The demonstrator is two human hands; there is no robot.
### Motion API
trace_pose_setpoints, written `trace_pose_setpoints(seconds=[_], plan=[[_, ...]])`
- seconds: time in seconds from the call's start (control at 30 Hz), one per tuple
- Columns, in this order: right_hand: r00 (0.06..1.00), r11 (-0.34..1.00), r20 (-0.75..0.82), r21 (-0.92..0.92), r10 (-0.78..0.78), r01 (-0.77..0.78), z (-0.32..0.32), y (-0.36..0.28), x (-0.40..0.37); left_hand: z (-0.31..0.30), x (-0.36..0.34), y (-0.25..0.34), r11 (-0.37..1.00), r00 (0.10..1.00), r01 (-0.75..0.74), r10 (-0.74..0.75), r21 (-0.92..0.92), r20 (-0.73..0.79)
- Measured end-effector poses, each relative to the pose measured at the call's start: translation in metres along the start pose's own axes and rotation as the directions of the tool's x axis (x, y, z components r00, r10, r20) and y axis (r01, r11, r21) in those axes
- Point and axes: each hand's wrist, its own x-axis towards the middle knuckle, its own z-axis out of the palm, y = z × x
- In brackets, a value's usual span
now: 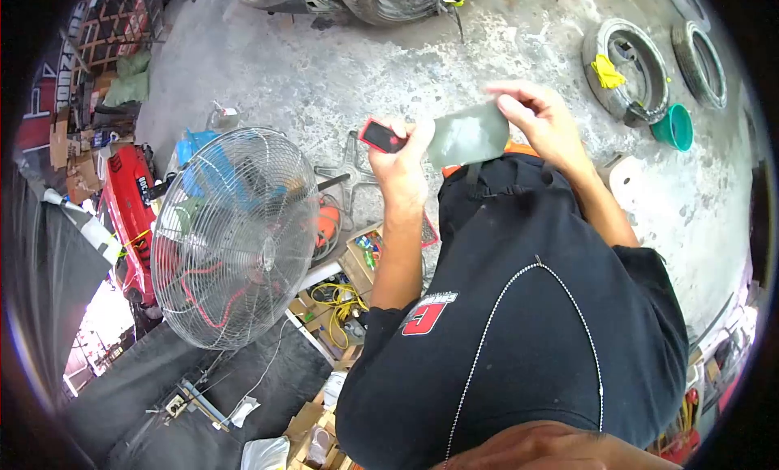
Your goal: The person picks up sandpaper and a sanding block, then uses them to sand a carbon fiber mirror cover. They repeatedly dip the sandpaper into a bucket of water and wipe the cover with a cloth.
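Note:
My left hand (402, 166) is raised in front of my chest and grips a small red-edged black object (380, 135), flat like a phone. Its thumb also presses on the left end of a grey-green flexible sheet (469, 135). My right hand (542, 117) pinches the upper right end of that sheet, so it is stretched between both hands. Below the hands is my black shirt (519, 324) with a thin chain over it.
A large wire-caged fan (235, 235) stands to my left, with a red machine (130, 206) behind it. Open boxes of tools and yellow cable (345, 295) lie below the fan. Tyres (629, 64) and a green bucket (673, 127) sit on the concrete floor (341, 72) at right.

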Motion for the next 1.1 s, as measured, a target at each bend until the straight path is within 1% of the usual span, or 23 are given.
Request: trace_pose_setpoints(seconds=[0.03,0.07,0.13,0.17,0.2,0.23,0.27,0.3,0.33,0.4,0.47,0.5,0.53,0.6,0.67,0.73,0.77,0.8,0.83,0.87,0.93,1.0,1.1], plan=[[0.995,0.999,-0.092,0.042,-0.025,0.029,0.003,-0.006,-0.002,0.002,-0.001,-0.001,0.991,0.996,-0.084,0.086,0.107,-0.014],[0.996,0.998,-0.08,0.05,-0.036,0.04,0.003,-0.01,-0.003,0.007,-0.004,-0.002,0.989,0.995,-0.099,0.102,0.113,-0.02],[0.956,0.916,-0.14,-0.35,-0.26,0.197,0.0,-0.02,-0.008,0.019,-0.009,-0.004,0.913,0.976,-0.209,0.216,0.351,0.02],[0.952,0.895,-0.11,-0.386,-0.284,0.223,0.002,-0.026,-0.012,0.01,-0.006,-0.017,0.764,0.926,-0.373,0.345,0.527,0.156],[0.941,0.872,-0.052,-0.397,-0.334,0.287,0.007,-0.032,-0.012,0.025,-0.019,-0.011,0.747,0.966,-0.249,0.239,0.616,0.1],[0.938,0.848,0.025,-0.42,-0.345,0.323,0.014,-0.039,-0.009,0.018,-0.015,-0.022,0.589,0.914,-0.399,0.311,0.702,0.259],[0.925,0.817,0.115,-0.438,-0.362,0.374,0.022,-0.041,-0.009,0.026,-0.017,-0.034,0.741,0.95,-0.311,0.257,0.595,0.176],[0.917,0.81,0.173,-0.429,-0.36,0.4,0.028,-0.032,-0.007,0.025,-0.016,-0.04,0.777,0.928,-0.363,0.254,0.514,0.272],[0.91,0.798,0.222,-0.438,-0.35,0.413,0.029,-0.023,-0.006,0.027,-0.015,-0.034,0.645,0.858,-0.508,0.318,0.571,0.404],[0.94,0.873,0.16,-0.35,-0.301,0.339,0.026,-0.006,-0.005,0.033,-0.012,-0.045,0.563,0.839,-0.544,0.354,0.622,0.413],[0.939,0.912,0.133,-0.229,-0.316,0.339,0.024,-0.002,0.003,0.033,-0.006,-0.039,0.615,0.835,-0.548,0.367,0.567,0.41],[0.955,0.949,0.073,-0.112,-0.287,0.294,0.021,0.001,0.004,0.032,-0.007,-0.035,0.597,0.881,-0.472,0.289,0.649,0.376],[0.965,0.964,0.023,-0.034,-0.262,0.262,0.019,0.0,0.007,0.029,-0.007,-0.032,0.595,0.879,-0.475,0.296,0.648,0.373],[0.972,0.962,-0.05,0.14,-0.232,0.236,0.011,-0.006,0.014,0.023,-0.005,-0.026,0.699,0.968,-0.238,0.113,0.675,0.224],[0.965,0.927,-0.108,0.269,-0.24,0.261,-0.006,0.006,0.027,0.007,0.0,-0.039,0.766,0.961,-0.275,0.228,0.58,0.155],[0.988,0.924,-0.064,0.352,-0.138,0.152,-0.013,-0.004,0.035,-0.008,0.003,-0.035,0.869,0.973,-0.225,0.224,0.441,0.054],[0.998,0.917,0.04,0.398,-0.044,0.024,-0.017,-0.008,0.032,-0.014,-0.001,-0.035,0.844,0.94,-0.295,0.34,0.448,-0.022],[0.996,0.917,0.09,0.396,0.013,-0.048,-0.009,-0.028,0.024,-0.017,-0.007,-0.02,0.827,0.923,-0.306,0.379,0.472,-0.065],[0.996,0.938,0.082,0.342,0.026,-0.052,-0.006,-0.031,0.019,-0.019,-0.014,0.001,0.871,0.981,-0.076,0.151,0.485,-0.119],[0.997,0.985,0.078,0.17,-0.021,0.008,-0.008,-0.031,0.016,-0.028,-0.011,0.006,0.746,0.962,-0.181,0.27,0.641,-0.043],[0.988,0.982,0.152,0.19,-0.039,0.01,-0.003,-0.044,0.005,-0.039,-0.008,0.0,0.962,0.984,-0.133,0.157,0.241,-0.086],[0.989,0.971,0.14,0.224,0.049,-0.08,0.006,-0.038,-0.011,-0.053,-0.003,-0.002,0.99,0.993,-0.103,0.107,0.095,-0.043],[0.995,0.959,0.083,0.271,0.057,-0.078,0.014,-0.033,-0.041,-0.055,0.003,0.0,1.0,0.998,-0.002,0.001,0.022,0.058]])
